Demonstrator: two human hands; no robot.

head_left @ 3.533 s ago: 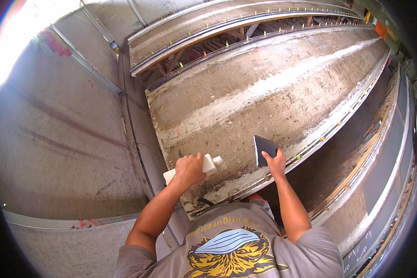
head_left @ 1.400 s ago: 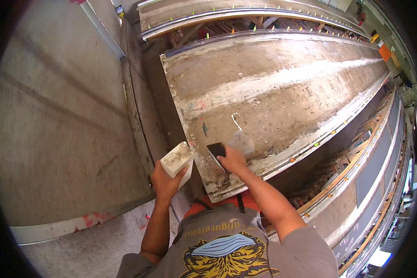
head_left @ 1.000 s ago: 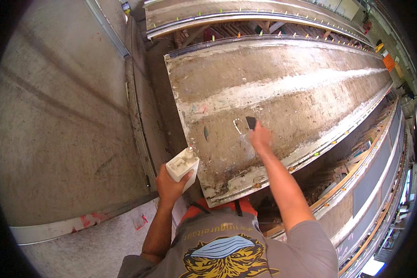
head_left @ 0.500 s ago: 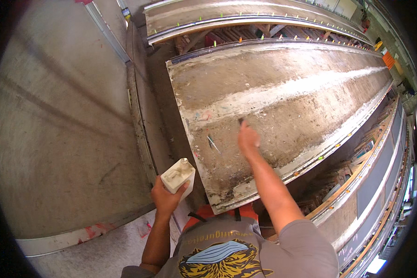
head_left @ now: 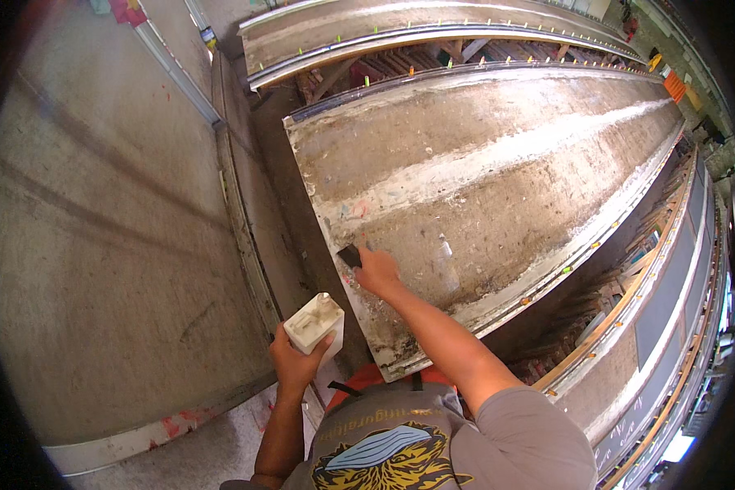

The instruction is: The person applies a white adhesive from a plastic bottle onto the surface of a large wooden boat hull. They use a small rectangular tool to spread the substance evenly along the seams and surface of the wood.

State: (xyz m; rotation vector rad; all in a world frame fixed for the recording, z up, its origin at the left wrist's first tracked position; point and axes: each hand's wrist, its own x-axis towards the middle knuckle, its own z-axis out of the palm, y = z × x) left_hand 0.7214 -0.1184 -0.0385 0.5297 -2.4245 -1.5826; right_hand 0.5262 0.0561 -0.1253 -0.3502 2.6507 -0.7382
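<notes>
My left hand (head_left: pixel 296 355) grips an off-white, box-shaped plastic canister (head_left: pixel 314 321) by its sides, just off the near left corner of the long table (head_left: pixel 506 208). My right hand (head_left: pixel 378 272) is closed on a dark flat scraper (head_left: pixel 349 256), whose blade lies at the table's left end. The tabletop is worn brown with whitish bands. A shiny wet-looking patch (head_left: pixel 447 251) shows to the right of my right hand. My right forearm reaches across the near left corner of the table.
Rails with small coloured clips (head_left: pixel 567 270) run along the table's long edges. Another long table (head_left: pixel 433 24) stands beyond it, and one with grey panels (head_left: pixel 661 318) lies to the right. On the left is a broad brown surface (head_left: pixel 122 269) with a raised edge; a narrow gap separates it from my table.
My right hand has swept left and nearer, carrying the scraper from mid-table to the left end. The canister in my left hand has hardly moved. The view has shifted slightly.
</notes>
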